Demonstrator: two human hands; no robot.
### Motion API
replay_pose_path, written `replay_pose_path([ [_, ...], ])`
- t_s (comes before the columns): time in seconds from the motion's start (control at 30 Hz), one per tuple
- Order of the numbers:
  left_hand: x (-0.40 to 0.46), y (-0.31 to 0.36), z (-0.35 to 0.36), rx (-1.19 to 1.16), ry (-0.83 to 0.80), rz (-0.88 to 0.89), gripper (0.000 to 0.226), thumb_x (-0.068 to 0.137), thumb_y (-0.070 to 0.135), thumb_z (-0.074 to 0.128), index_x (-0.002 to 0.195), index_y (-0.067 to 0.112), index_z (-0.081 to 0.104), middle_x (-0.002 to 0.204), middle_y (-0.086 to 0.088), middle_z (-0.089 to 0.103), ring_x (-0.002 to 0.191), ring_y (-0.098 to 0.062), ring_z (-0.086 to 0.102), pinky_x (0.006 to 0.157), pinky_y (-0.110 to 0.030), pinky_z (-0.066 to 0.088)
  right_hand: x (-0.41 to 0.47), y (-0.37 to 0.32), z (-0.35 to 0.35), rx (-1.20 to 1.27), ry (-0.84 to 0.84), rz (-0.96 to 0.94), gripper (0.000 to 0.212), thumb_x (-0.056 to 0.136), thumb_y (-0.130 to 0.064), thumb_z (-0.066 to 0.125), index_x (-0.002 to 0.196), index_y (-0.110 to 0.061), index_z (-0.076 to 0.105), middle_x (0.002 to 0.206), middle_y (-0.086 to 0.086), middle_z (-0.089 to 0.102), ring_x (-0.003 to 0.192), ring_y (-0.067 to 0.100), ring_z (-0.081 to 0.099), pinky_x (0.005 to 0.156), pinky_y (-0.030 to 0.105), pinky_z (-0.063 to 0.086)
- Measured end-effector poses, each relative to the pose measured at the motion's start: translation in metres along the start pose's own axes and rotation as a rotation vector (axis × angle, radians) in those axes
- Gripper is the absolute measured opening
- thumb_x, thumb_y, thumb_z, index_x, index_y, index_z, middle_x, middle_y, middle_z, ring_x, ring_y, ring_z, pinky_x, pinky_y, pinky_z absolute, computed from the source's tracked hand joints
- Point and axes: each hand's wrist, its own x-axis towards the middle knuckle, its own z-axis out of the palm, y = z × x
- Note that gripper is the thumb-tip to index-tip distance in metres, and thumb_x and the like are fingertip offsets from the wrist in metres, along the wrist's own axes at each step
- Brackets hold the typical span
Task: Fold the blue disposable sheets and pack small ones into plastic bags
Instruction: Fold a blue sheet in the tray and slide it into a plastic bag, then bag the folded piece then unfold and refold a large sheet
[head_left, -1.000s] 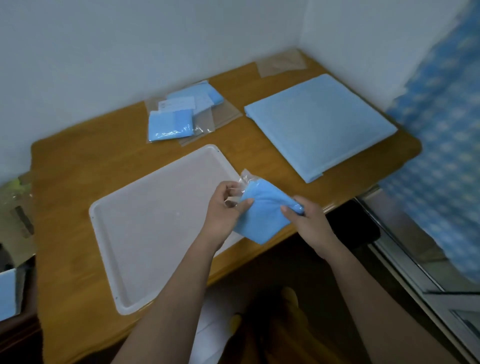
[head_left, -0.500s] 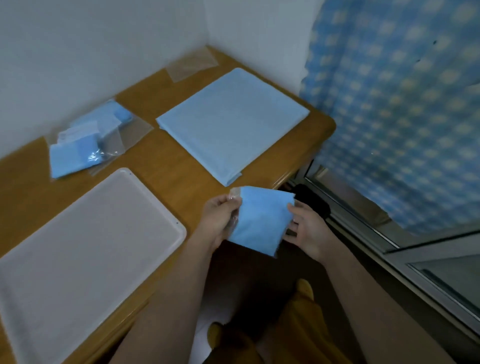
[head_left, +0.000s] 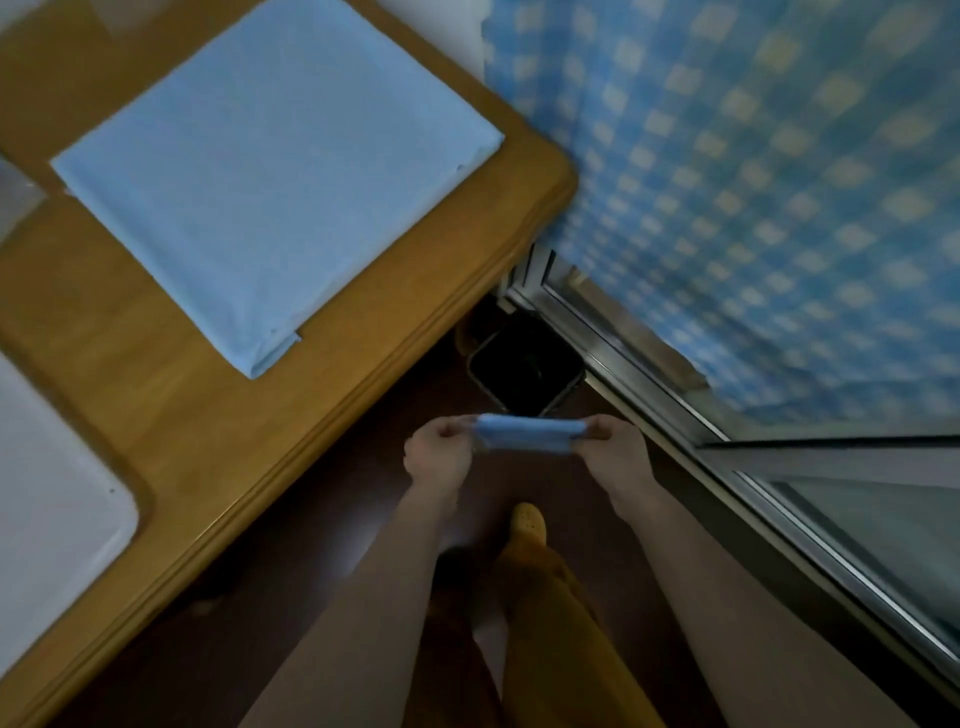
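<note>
Sheet stack (head_left: 270, 176) on table (head_left: 171, 415), tray (head_left: 47, 519) left, bin (head_left: 524, 374) right

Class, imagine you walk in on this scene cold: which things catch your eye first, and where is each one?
First, the small folded blue sheet held off the table, above the floor, gripped at its ends by the left hand and the right hand. Next, the large folded blue sheet lying flat on the wooden table, upper left. Then the blue checked curtain filling the upper right.

The scene was dim and bluish; the checked curtain (head_left: 753, 208) smeared with motion blur, and the worktop (head_left: 156, 415) edges bowed.
</note>
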Motion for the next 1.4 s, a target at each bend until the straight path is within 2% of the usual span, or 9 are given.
replay_pose_path([
  [0.1, 0.031, -0.004, 0.022, -0.089, -0.035, -0.114, 0.011, 0.091, 0.007, 0.058, 0.092, 0.011, 0.069, 0.073, -0.004, 0.058, 0.062, -0.014, 0.053, 0.058, -0.025, 0.048, 0.04, 0.011, 0.004, -0.008, 0.035, 0.01, 0.022, 0.088, -0.002, 0.059, 0.082, -0.021, 0.067, 0.087, 0.001, 0.068, 0.075, 0.014, 0.062, 0.063, 0.028, 0.051],
  [0.2, 0.06, -0.003, 0.039, -0.253, -0.112, -0.234, 0.018, 0.096, 0.011, 0.05, 0.105, 0.005, 0.064, 0.093, -0.01, 0.066, 0.08, -0.018, 0.063, 0.077, -0.028, 0.05, 0.082, 0.017, 0.009, 0.097, 0.018, 0.089, 0.019, 0.091, -0.005, 0.053, 0.091, -0.015, 0.069, 0.088, 0.005, 0.07, 0.083, 0.018, 0.068, 0.076, 0.032, 0.057],
  [0.37, 0.1, -0.01, 0.057, -0.269, -0.178, -0.232, 0.025, 0.101, 0.026, 0.035, 0.093, 0.018, 0.057, 0.106, -0.006, 0.066, 0.105, -0.023, 0.061, 0.096, -0.038, 0.043, 0.137, 0.017, 0.013, 0.289, -0.021, 0.218, 0.023, 0.095, -0.02, 0.045, 0.088, -0.017, 0.066, 0.099, 0.008, 0.068, 0.093, 0.02, 0.065, 0.076, 0.03, 0.054],
  [0.43, 0.115, -0.012, 0.067, -0.174, -0.218, -0.171, 0.03, 0.102, 0.036, 0.036, 0.117, 0.021, 0.057, 0.13, -0.005, 0.057, 0.113, -0.021, 0.055, 0.096, -0.035, 0.04, 0.153, 0.018, 0.016, 0.201, -0.034, 0.183, 0.016, 0.092, -0.023, 0.053, 0.088, -0.017, 0.067, 0.102, 0.007, 0.064, 0.09, 0.017, 0.062, 0.07, 0.025, 0.051],
  [0.53, 0.139, -0.023, 0.078, 0.229, -0.215, 0.002, 0.052, 0.103, 0.044, 0.028, 0.152, 0.032, 0.016, 0.159, 0.0, 0.02, 0.144, -0.022, 0.022, 0.113, -0.039, 0.02, 0.165, 0.019, 0.021, -0.221, -0.064, 0.009, 0.02, 0.091, -0.02, 0.049, 0.104, -0.019, 0.064, 0.095, 0.003, 0.062, 0.08, 0.014, 0.059, 0.066, 0.027, 0.048],
  [0.63, 0.141, -0.039, 0.075, 0.775, -0.152, 0.099, 0.059, 0.099, 0.056, 0.021, 0.151, 0.04, -0.001, 0.162, -0.003, -0.001, 0.148, -0.03, 0.001, 0.116, -0.05, 0.004, 0.157, 0.019, 0.026, -0.483, -0.087, -0.07, 0.032, 0.092, -0.025, 0.045, 0.121, -0.021, 0.057, 0.113, 0.007, 0.063, 0.105, 0.028, 0.058, 0.092, 0.042, 0.048],
  [0.87, 0.101, -0.02, 0.032, 1.156, -0.048, 0.574, 0.062, 0.1, 0.046, 0.029, 0.154, 0.026, 0.005, 0.16, -0.008, 0.004, 0.146, -0.031, 0.005, 0.116, -0.051, 0.01, 0.106, -0.008, 0.041, -0.659, -0.09, -0.075, 0.053, 0.093, -0.026, 0.046, 0.145, -0.02, 0.039, 0.146, 0.015, 0.041, 0.135, 0.037, 0.035, 0.11, 0.051, 0.033],
  [1.07, 0.049, 0.017, -0.042, 1.282, 0.131, 0.999, 0.058, 0.101, 0.039, 0.035, 0.152, 0.017, 0.018, 0.156, -0.008, 0.022, 0.137, -0.028, 0.03, 0.109, -0.042, 0.029, 0.03, -0.073, 0.072, -0.754, 0.118, -0.341, 0.067, 0.094, -0.026, 0.051, 0.153, -0.025, 0.019, 0.158, 0.011, 0.016, 0.145, 0.035, 0.011, 0.116, 0.055, 0.019],
  [1.4, -0.022, 0.037, -0.241, 1.161, 0.344, 0.915, 0.055, 0.102, 0.038, 0.031, 0.152, 0.022, 0.015, 0.159, -0.007, 0.011, 0.142, -0.03, 0.016, 0.112, -0.045, 0.02, -0.112, -0.152, 0.165, -0.747, 0.169, -0.539, 0.064, 0.097, -0.026, 0.047, 0.153, -0.027, 0.016, 0.161, 0.009, 0.006, 0.145, 0.036, 0.005, 0.115, 0.055, 0.016],
])
